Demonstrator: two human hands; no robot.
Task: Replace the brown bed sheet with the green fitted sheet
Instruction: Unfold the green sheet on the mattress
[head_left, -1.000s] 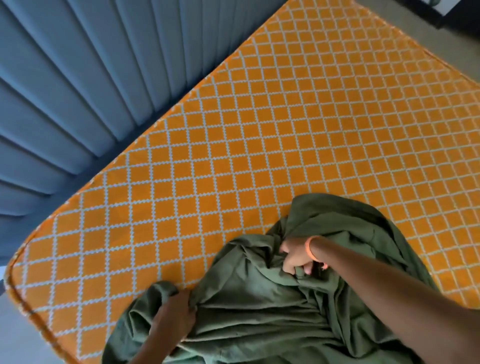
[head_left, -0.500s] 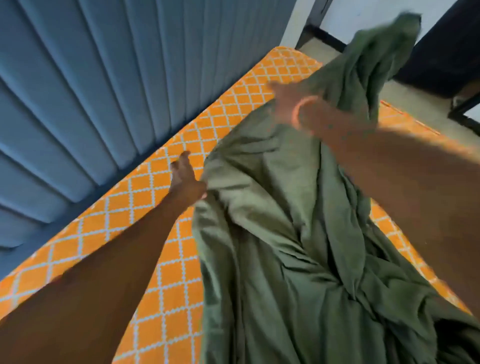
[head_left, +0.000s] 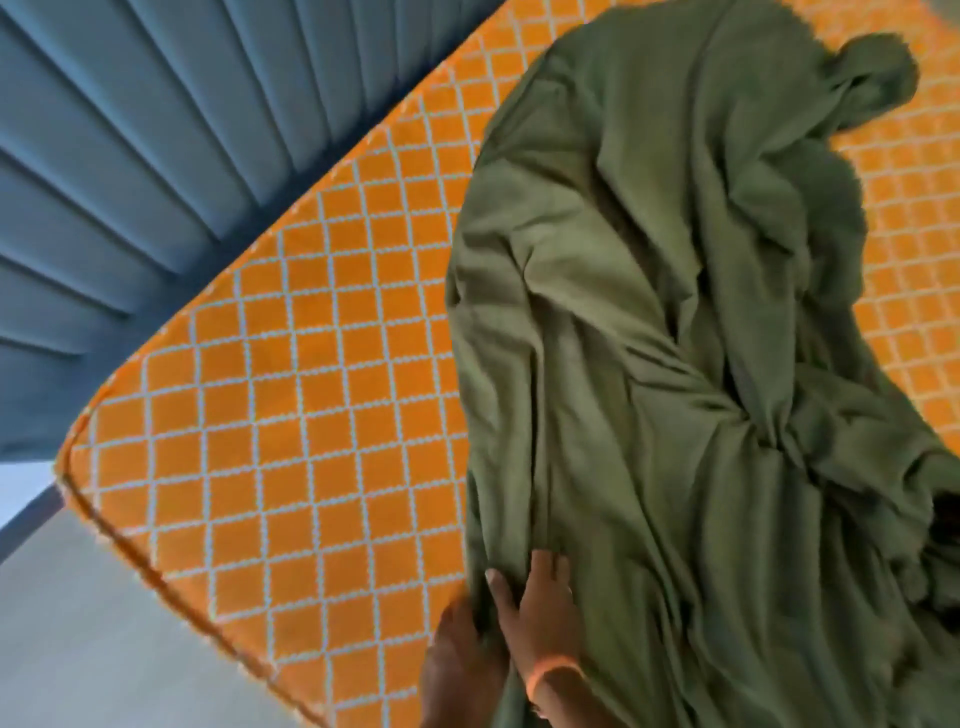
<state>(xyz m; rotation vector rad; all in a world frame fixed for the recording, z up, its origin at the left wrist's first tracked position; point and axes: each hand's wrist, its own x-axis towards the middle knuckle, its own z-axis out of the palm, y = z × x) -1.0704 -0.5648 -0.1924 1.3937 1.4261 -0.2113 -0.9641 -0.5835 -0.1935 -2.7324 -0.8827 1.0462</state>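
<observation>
Flung green sheet (head_left: 649, 364) now spread on one mattress (head_left: 291, 415), two hands, left (head_left: 457, 660), right (head_left: 540, 608), gripping its edge

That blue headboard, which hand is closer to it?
Left, but only slightly. The left hand grips the near edge of the green sheet, on the side toward the headboard. The right hand lies on the sheet just beside it, a bit farther away.

The fitted sheet (head_left: 675, 364) lies on the mattress (head_left: 291, 415), on its right part. My hands (head_left: 540, 613) are at its near-left edge. The headboard (head_left: 156, 156) stands far left.
</observation>
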